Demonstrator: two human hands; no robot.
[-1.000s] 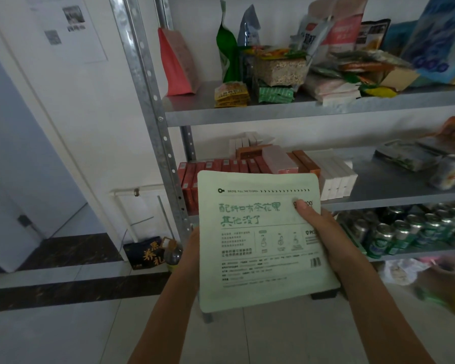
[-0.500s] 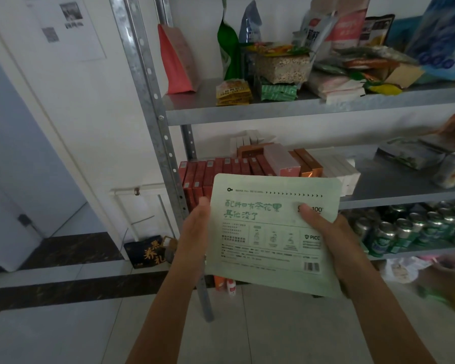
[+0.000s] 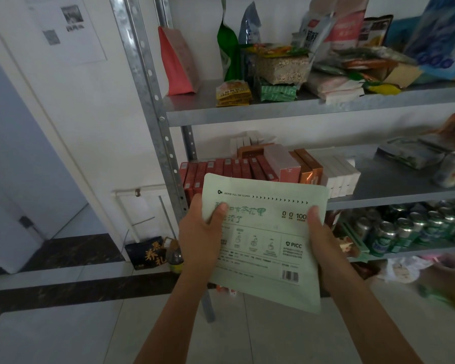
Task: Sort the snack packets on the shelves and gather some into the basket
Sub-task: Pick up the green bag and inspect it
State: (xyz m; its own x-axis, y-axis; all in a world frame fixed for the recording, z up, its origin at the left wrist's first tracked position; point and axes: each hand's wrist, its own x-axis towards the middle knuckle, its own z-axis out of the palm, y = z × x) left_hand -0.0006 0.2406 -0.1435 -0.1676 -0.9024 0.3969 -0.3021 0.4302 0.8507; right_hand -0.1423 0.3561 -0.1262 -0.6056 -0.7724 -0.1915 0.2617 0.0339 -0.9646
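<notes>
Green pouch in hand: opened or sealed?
Looks sealed: the pouch has its top edge whole and the pull-tab strip unbroken. Left hand and right hand grip its sides.

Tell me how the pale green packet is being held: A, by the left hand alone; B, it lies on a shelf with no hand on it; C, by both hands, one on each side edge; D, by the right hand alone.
C: the left hand grips the left edge of the pale green packet and the right hand grips its right edge, each with a thumb on the printed front.
</notes>
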